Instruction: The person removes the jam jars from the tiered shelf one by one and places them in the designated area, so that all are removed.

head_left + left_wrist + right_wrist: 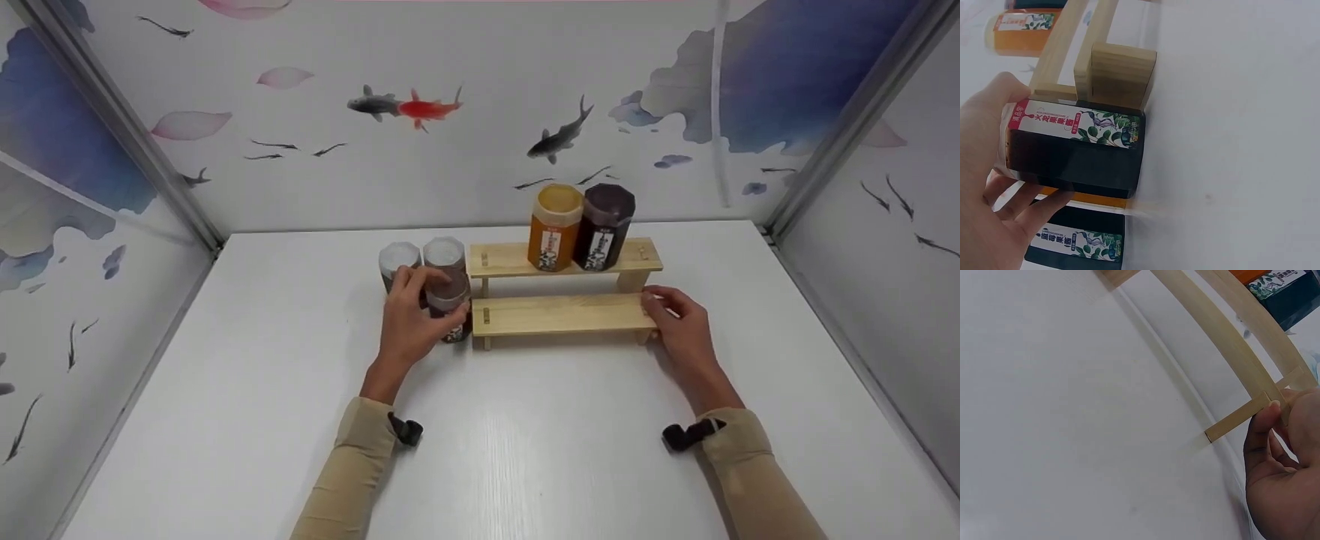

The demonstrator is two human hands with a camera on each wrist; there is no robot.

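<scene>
My left hand (411,319) grips a dark jam jar (1072,160) round its lid end, thumb on one side and fingers on the other. The jar stands upright beside the left end of a two-step wooden rack (562,315). Just behind it are two more pale-lidded jars, a left one (400,259) and a right one (445,251), partly hidden by the hand and the front jar. My right hand (684,330) pinches the right end of the rack's lower step, near its leg (1235,421).
On the rack's upper step stand an amber jar (555,232) and a dark jar (606,225), side by side. The white table (510,450) is bounded by printed panels (480,165) at the back and sides. A black wrist camera (409,431) sits on the left sleeve.
</scene>
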